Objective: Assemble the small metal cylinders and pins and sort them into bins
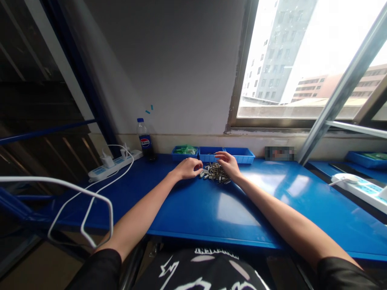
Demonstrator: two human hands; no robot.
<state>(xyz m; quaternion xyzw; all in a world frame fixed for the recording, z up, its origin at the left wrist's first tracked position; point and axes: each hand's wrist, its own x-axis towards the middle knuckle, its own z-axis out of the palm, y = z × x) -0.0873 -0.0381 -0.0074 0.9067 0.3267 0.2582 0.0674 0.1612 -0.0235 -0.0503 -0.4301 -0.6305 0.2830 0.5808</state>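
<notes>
A loose pile of small metal parts [215, 172], thin screw-like pieces with several short silvery cylinders, lies on the blue table [193, 211]. At the pile's left edge is my left hand [189, 168], its fingers curled in toward the thumb; whatever they may hold is too small to make out. My right hand [229, 164] hovers over the pile's right side, fingers apart and reaching toward the middle blue bin [207, 156]. No object is plain in it. To the right stands another blue bin [240, 158]; the left blue bin [178, 158] contains green plastic packets [186, 149].
A cola bottle [145, 141] stands by the wall at the back left. Beside it lies a power strip [113, 167] with white cables [87, 213] looping over the table's left edge. On the right are a metal post [341, 84] and another power strip [367, 188].
</notes>
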